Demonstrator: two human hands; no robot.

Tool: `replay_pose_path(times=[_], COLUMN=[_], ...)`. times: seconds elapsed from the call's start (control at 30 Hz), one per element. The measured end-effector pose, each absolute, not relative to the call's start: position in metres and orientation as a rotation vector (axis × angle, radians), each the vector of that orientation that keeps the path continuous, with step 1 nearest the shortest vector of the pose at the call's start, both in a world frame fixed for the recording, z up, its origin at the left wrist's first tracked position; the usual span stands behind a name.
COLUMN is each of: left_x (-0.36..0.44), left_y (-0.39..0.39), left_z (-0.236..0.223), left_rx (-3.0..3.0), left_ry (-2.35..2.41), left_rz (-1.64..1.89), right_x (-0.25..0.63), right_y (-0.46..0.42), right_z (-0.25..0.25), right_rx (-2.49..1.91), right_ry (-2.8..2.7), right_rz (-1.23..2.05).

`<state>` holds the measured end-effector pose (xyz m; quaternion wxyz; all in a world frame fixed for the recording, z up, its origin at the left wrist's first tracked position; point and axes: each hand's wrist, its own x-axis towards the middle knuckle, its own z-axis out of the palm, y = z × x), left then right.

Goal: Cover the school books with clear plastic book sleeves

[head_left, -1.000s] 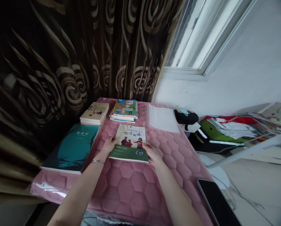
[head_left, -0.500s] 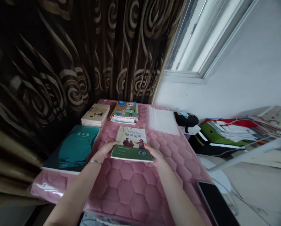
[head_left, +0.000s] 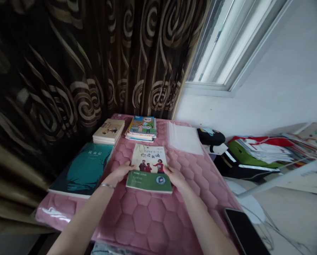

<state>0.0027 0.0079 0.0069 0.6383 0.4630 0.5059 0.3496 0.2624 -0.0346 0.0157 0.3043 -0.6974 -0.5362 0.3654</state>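
Hands [head_left: 121, 172] [head_left: 175, 176] gripping book [head_left: 149, 168], pink table [head_left: 153, 219]

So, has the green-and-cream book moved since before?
Yes, slightly: the green-and-cream book has its near edge closer to the person against the teal book; its far edge keeps its gap from the colourful stack.

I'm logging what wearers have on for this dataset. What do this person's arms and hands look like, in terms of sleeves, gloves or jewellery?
Both forearms are bare, with no sleeves in view and no gloves. The left hand has a thin silver bangle at its wrist; the right hand shows nothing worn.
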Motion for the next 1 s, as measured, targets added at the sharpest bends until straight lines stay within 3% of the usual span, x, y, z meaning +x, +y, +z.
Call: replay_pose_path(times=[0.37, 0.67, 1.0], left_x=[0.009, 0.000, 0.017], left_y=[0.007, -0.012, -0.015], left_z=[0.039, 0.001, 0.067], left_rx=[1.518, 1.667, 1.553], left_ry=[1.018, 1.065, 1.030], left_rz=[1.225, 1.197, 1.482], right_x=[0.269, 0.269, 0.270], right_y=[-0.042, -0.045, -0.045], right_z=[0.042, -0.011, 0.025], right_rx=[-1.645, -1.535, -1.420], right_ry=[-1.518, -1.462, -1.454], right_rz=[0.487, 0.329, 0.419])
